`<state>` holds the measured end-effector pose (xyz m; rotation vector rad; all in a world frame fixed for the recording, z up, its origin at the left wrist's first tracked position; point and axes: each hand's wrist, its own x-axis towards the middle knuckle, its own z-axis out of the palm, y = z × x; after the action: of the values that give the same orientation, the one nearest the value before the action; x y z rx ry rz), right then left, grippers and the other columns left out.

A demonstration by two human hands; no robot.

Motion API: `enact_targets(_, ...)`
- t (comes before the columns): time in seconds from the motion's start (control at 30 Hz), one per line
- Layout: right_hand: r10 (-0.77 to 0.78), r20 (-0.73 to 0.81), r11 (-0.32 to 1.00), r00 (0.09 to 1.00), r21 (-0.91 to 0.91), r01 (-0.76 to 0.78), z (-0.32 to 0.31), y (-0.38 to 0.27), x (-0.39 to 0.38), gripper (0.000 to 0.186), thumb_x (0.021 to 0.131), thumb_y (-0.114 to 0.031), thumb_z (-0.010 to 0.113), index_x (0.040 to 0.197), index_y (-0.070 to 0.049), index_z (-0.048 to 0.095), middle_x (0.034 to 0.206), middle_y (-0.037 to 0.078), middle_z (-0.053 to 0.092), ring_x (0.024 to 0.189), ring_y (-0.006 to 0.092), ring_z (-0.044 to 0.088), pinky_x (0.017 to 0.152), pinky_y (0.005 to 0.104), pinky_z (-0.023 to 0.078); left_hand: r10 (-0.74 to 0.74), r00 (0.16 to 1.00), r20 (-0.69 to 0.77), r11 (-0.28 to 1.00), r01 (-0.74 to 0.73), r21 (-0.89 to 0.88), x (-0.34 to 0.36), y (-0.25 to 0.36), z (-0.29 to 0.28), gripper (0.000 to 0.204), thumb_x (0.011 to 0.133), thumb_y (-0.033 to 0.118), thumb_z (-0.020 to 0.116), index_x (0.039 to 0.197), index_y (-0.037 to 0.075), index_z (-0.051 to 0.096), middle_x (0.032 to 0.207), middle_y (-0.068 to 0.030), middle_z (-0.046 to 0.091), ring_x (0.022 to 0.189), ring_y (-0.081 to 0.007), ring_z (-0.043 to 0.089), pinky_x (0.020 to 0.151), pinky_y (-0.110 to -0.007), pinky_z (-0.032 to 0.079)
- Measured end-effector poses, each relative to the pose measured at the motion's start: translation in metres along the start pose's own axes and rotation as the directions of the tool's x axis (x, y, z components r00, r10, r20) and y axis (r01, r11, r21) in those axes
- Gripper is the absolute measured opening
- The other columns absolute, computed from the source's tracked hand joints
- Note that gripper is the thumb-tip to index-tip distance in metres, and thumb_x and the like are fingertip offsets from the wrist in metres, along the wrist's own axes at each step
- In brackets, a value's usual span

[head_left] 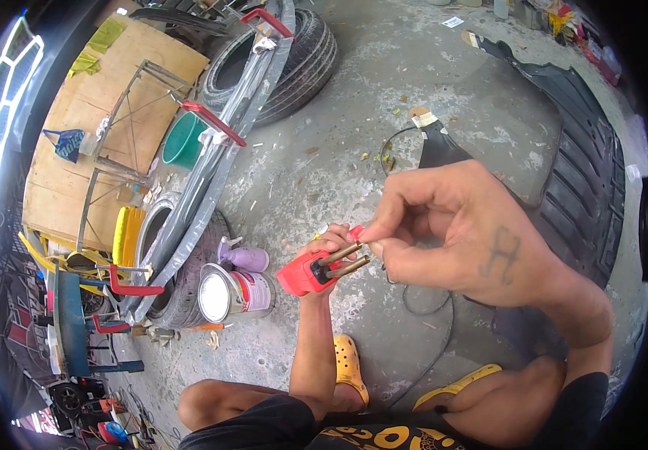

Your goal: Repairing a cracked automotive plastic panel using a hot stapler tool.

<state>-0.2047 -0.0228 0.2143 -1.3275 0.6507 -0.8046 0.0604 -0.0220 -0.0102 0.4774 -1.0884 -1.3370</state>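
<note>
My left hand (327, 241) is wrapped round a red hot stapler (297, 275), held above the floor in front of me. Two brass-coloured prongs (348, 267) stick out of its black front and point right. My right hand (462, 232) is closed in a pinch at the tip of the upper prong. Whatever sits between its thumb and forefinger is too small to make out. A small red piece (357, 232) shows beside those fingertips; whether it belongs to the tool cannot be told. Most of the left fingers are hidden behind the tool.
Left of the tool stand a metal can (252, 292) and a purple spray bottle (245, 258). A long grey strip (211, 161) with red clamps (215, 124) rests over tyres (316, 64). Black plastic car panels (582, 165) lie right. A dark cable (444, 349) crosses the floor.
</note>
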Motion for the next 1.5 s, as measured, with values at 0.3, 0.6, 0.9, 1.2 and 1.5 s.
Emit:
enact_targets(0.3,0.005,0.004,1.0,1.0,-0.022,-0.005,0.001,-0.001,-0.001,0.005,0.083,0.006,0.063,0.088,0.005,0.063,0.084,0.001,0.062,0.084,0.006,0.06,0.076,0.0233,0.05,-0.081,0.996,-0.032,0.982,0.085,0.167,-0.007,-0.007,-0.037,0.049,0.073,-0.001,0.08,0.117,0.015,0.065,0.092,-0.0089,0.071,0.1,-0.0273,0.061,0.108,-0.05,0.034)
enact_targets(0.6,-0.051,0.003,0.99,0.999,-0.135,0.051,-0.004,-0.001,-0.004,0.008,0.081,0.006,0.065,0.088,0.004,0.064,0.079,0.001,0.061,0.076,0.0046,0.057,0.069,0.0216,0.047,0.157,0.969,0.191,0.955,-0.199,0.222,0.011,0.017,-0.006,0.054,0.069,-0.005,0.082,0.116,0.014,0.065,0.093,-0.0086,0.071,0.101,-0.0272,0.061,0.108,-0.05,0.035)
enact_targets(0.9,-0.006,0.0,0.99,1.0,-0.143,0.006,-0.013,-0.004,0.001,0.009,0.082,0.005,0.064,0.091,0.006,0.066,0.079,0.002,0.062,0.073,0.0055,0.057,0.066,0.0215,0.047,0.16,0.982,0.103,0.963,-0.178,0.202,0.01,0.024,-0.009,0.042,0.071,0.015,0.086,0.108,0.007,0.066,0.089,-0.011,0.072,0.095,-0.0298,0.064,0.103,-0.051,0.039)
enact_targets(1.2,0.065,0.058,0.998,0.996,-0.024,-0.064,-0.016,-0.007,0.006,0.01,0.083,0.0,0.066,0.09,0.006,0.066,0.081,0.007,0.066,0.073,0.0092,0.062,0.065,0.0236,0.049,0.183,0.95,0.253,0.893,-0.269,0.362,0.01,0.03,-0.018,0.034,0.082,0.026,0.075,0.105,0.004,0.066,0.09,-0.013,0.071,0.094,-0.0313,0.063,0.101,-0.053,0.04)
enact_targets(1.5,0.026,0.027,1.0,0.999,-0.017,-0.026,-0.014,-0.005,0.001,0.01,0.084,-0.001,0.065,0.091,0.006,0.064,0.085,0.008,0.066,0.076,0.0107,0.063,0.07,0.0245,0.051,0.171,0.943,0.285,0.866,-0.282,0.413,0.016,0.049,-0.022,0.042,0.068,0.001,0.086,0.105,0.007,0.067,0.094,-0.0084,0.07,0.091,-0.0224,0.066,0.093,-0.041,0.051)
